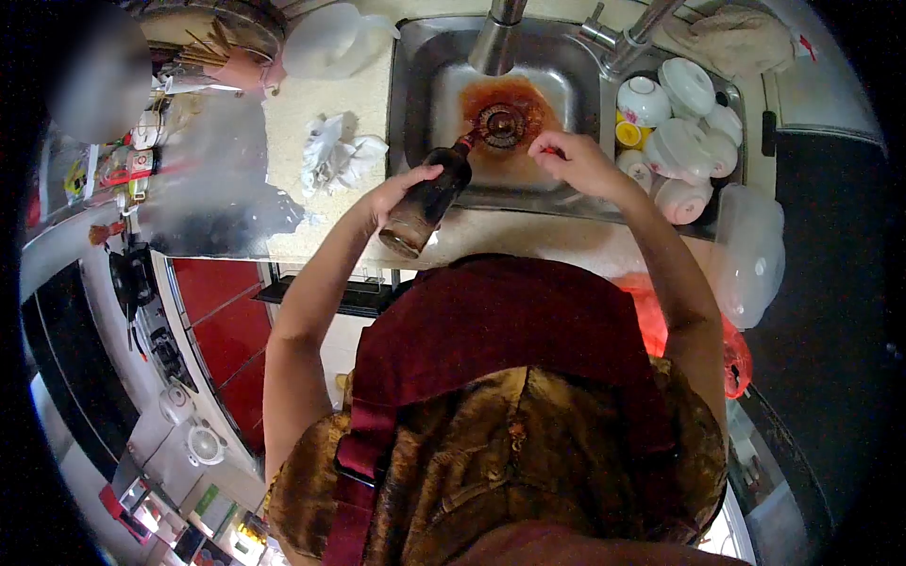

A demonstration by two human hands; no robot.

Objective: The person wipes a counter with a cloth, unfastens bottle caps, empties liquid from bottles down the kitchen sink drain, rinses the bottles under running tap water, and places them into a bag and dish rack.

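L hand [396,191] wrapped round a dark glass bottle [436,193], tilted over the near edge of the sink [429,94], neck twd the drain [501,125], base twd the person. Reddish-brown liquid [479,92] spread on sink floor round the drain. R hand [583,165] over the sink, right of the drain, fingers pinched on a small red thing [554,151], prob. a cap, mostly hidden. Tap [495,42] above sink, far side. White bowls [645,102] piled w/ a yellow cup [629,135] to the R; crumpled white cloth or tissue [342,160] on the counter [363,94], L of sink.
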